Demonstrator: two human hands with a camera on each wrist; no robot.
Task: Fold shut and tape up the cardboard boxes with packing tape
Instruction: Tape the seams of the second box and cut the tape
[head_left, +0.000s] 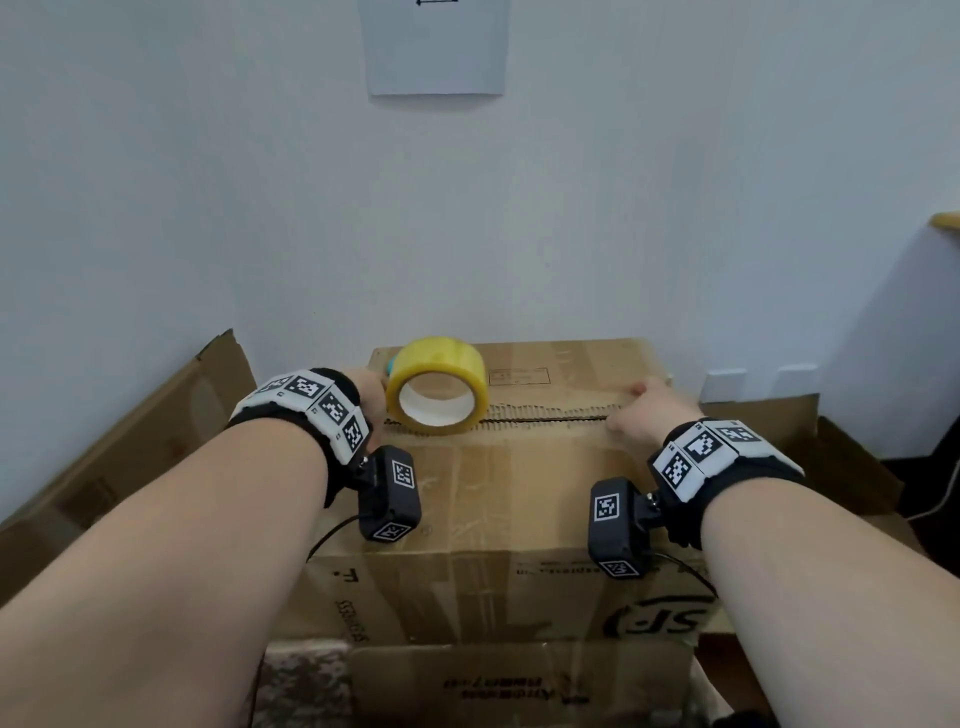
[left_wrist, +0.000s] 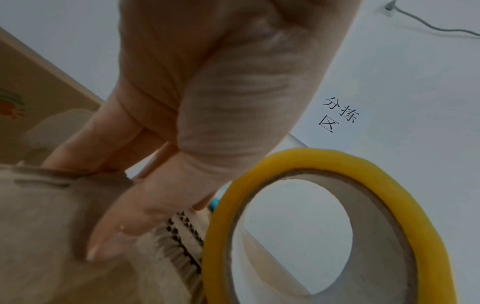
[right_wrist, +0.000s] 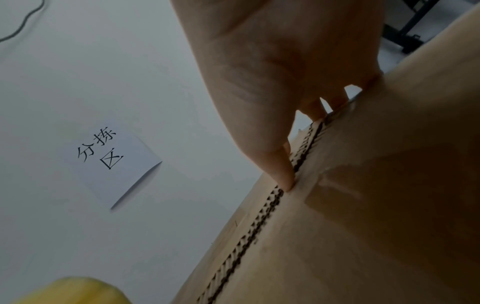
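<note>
A brown cardboard box (head_left: 493, 499) stands in front of me with its top flaps folded down; the ragged seam (head_left: 545, 415) runs left to right. A yellow tape roll (head_left: 436, 387) stands on edge on the seam's left part. My left hand (head_left: 366, 397) rests flat at the seam's left end, just beside the roll (left_wrist: 415, 216); its thumb (left_wrist: 135, 205) presses the near flap and its fingers reach over the box's left edge. My right hand (head_left: 644, 410) presses the seam's right end, thumb tip (right_wrist: 285, 176) on the seam (right_wrist: 259, 232), fingers on the far flap. Neither hand holds anything.
Open flaps of other boxes stand at the left (head_left: 130, 441) and right (head_left: 831, 452). Another box (head_left: 493, 686) lies below the front. A small blue object (head_left: 388, 368) sits behind the roll. A paper sheet (head_left: 436, 47) hangs on the white wall close behind.
</note>
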